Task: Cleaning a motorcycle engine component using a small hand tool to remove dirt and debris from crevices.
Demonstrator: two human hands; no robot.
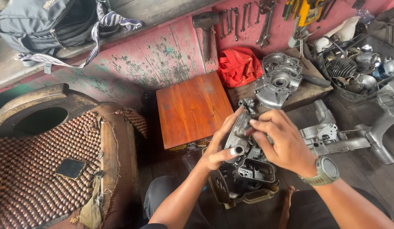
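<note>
My left hand (220, 146) grips the left side of a grey metal engine cover (238, 135) held over a dark engine block (248, 176) that rests between my knees. My right hand (279, 140), with a green watch on its wrist, presses its fingers on the upper right of the same cover. A short metal sleeve (238, 150) sticks out by my left thumb. The cover's lower part is hidden behind my right hand.
A wooden box (192, 108) stands just beyond the hands. A grey crankcase half (276, 80) lies on a board, a red cloth (239, 65) next to it. More engine castings (332, 138) lie to the right. Wrenches (243, 17) hang on the wall. A beaded seat (44, 165) is at left.
</note>
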